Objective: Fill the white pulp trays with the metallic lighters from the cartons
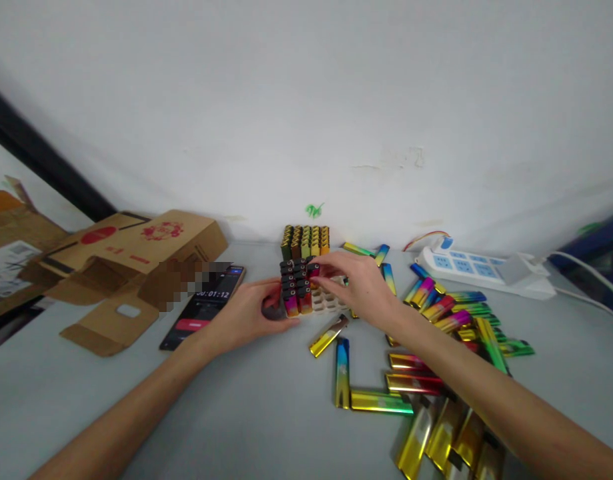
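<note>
A white slotted tray (329, 301) sits mid-table, its left side filled with several upright shiny lighters (296, 288). My left hand (246, 313) rests against the tray's left side, fingers curled around that edge. My right hand (359, 283) reaches over the tray, its fingertips pinching a lighter (314, 269) at the top of the filled rows. Behind the tray stands a full block of gold-toned lighters (305, 241). Loose rainbow and gold lighters (436, 373) lie scattered on the table to the right and front.
A phone (204, 307) showing a timer lies left of the tray. An open cardboard box (131, 267) sits at the far left. A white power strip (481, 270) with cables lies at the back right, by the white wall.
</note>
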Motion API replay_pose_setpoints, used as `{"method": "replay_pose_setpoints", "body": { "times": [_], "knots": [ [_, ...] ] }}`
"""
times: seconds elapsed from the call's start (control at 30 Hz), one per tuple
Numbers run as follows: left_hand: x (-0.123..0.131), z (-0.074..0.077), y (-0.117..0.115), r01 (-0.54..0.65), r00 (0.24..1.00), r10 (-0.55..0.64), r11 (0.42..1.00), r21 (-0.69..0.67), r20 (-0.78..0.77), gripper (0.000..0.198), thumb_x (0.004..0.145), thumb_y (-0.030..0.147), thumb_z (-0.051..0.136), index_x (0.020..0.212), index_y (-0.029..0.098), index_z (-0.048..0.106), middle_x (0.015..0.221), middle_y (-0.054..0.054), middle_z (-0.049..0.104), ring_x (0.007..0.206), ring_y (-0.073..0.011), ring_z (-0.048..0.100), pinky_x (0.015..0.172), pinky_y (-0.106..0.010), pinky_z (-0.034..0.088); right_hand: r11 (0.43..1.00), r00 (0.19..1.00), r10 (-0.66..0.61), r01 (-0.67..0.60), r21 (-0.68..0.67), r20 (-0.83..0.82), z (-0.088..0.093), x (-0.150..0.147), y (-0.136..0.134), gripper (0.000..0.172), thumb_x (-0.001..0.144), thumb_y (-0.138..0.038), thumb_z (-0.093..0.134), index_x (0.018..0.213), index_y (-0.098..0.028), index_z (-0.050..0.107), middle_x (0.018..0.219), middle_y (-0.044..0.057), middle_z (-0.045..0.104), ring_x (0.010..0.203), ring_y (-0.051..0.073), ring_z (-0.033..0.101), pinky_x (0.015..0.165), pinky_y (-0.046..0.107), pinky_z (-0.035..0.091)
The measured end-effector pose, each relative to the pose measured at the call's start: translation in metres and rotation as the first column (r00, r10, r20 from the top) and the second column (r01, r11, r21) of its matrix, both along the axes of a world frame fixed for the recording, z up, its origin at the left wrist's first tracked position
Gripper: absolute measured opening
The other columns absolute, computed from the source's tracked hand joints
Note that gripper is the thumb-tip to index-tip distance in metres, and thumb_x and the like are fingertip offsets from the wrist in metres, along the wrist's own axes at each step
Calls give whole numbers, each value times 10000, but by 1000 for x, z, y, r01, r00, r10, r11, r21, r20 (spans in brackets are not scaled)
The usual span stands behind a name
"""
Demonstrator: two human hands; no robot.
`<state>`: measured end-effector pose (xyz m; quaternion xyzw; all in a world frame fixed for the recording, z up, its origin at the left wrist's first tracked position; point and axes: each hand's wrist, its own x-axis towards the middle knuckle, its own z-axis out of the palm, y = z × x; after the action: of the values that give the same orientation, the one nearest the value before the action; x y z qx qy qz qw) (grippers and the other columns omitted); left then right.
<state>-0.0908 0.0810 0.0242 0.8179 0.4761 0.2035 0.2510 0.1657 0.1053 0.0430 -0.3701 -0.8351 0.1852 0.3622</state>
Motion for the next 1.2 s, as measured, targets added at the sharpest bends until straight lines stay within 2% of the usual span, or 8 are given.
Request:
{"method": "replay_pose_setpoints", "body": {
  "times": [0.2,0.4,0.57,0.77,0.9,1.03,1.13,1.2],
  "knots": [
    [-1,-3,2,16,999,-14,999,46,-42,374,841,523,779,932,166,713,747,4,617,647,-166,510,579,-285,371,1000,972,9,-5,-15,233,18,3,4,314,981,-219,698,1295,-221,697,1165,94,810,1003,268,763,907,414,580],
    [0,-1,3,42,998,-39,997,62,-42,357,841,490,783,937,152,722,741,5,623,628,-149,498,561,-263,365,993,972,-24,51,-109,235,16,3,9,361,972,-174,698,1317,-172,592,981,102,787,855,246,737,756,365,582],
    [0,-1,3,10,996,-4,998,67,-91,361,840,513,768,894,161,704,731,8,628,634,-162,523,573,-266,370,990,960,29,-66,123,279,10,0,4,235,991,-92,620,1203,-184,665,1272,141,683,1033,249,701,901,402,591],
    [2,1,2,-20,993,26,998,59,-114,394,826,539,760,936,163,726,746,1,668,638,-169,540,578,-261,383,972,947,-60,-16,233,316,-4,0,-3,341,1084,-209,539,1415,-214,624,1424,166,553,911,196,683,849,388,614],
    [4,4,1,-5,994,11,998,56,-108,417,847,539,731,988,148,752,763,-6,681,631,-160,534,576,-258,383,962,920,-111,4,273,376,3,6,-12,419,1110,-280,528,1527,-248,562,1476,188,522,971,228,692,892,424,612],
    [4,5,2,-14,993,19,999,46,-117,464,825,571,732,1001,143,761,742,-7,665,621,-166,534,569,-267,395,967,927,-130,40,253,351,12,31,-21,448,1125,-331,505,1561,-233,528,1465,188,558,958,225,703,914,427,609],
    [3,3,3,-11,993,16,999,48,-118,465,821,596,731,979,160,760,735,-5,657,609,-166,524,562,-275,390,960,911,-227,149,238,345,9,73,-21,302,1105,-300,523,1316,-163,690,1242,166,688,1070,292,706,963,461,590],
    [2,1,4,-20,992,28,997,71,-124,438,807,604,740,879,172,735,694,3,618,593,-166,514,555,-280,380,934,846,-352,289,208,402,2,107,-21,270,1088,-319,545,1197,-161,736,1106,148,730,1024,301,717,957,472,580]
  ]
}}
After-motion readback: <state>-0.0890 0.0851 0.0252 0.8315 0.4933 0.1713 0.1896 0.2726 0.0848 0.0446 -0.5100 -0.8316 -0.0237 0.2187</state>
